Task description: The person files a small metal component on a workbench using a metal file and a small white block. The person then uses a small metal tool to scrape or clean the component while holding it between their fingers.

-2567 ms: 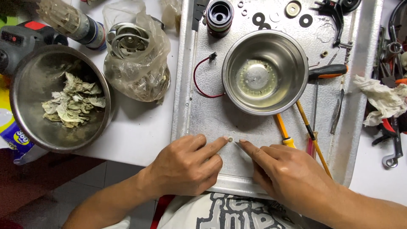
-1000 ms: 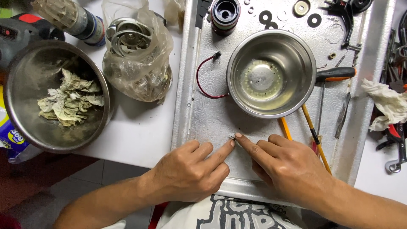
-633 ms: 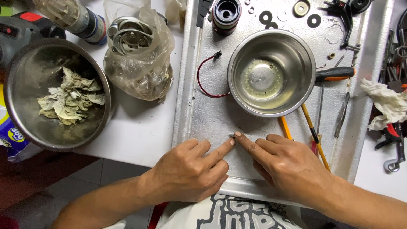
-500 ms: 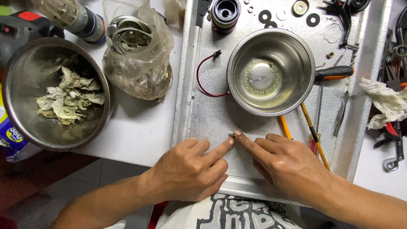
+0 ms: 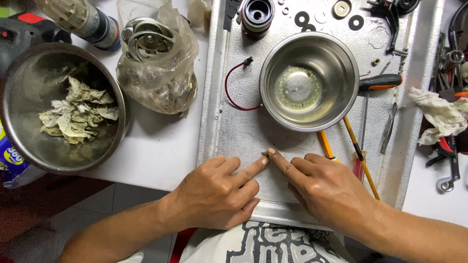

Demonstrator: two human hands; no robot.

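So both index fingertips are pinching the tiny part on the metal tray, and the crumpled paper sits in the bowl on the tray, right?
Not quite. Both hands, left hand and right hand, do pinch the tiny part on the metal tray, but the head view shows the crumpled paper in the other bowl, left of the tray.

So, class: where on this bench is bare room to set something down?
Free: the white tabletop between the bowl of rags, plastic bag and metal tray; also tray surface left of the steel bowl. Crowded: the tray's top edge and the tools on its right.
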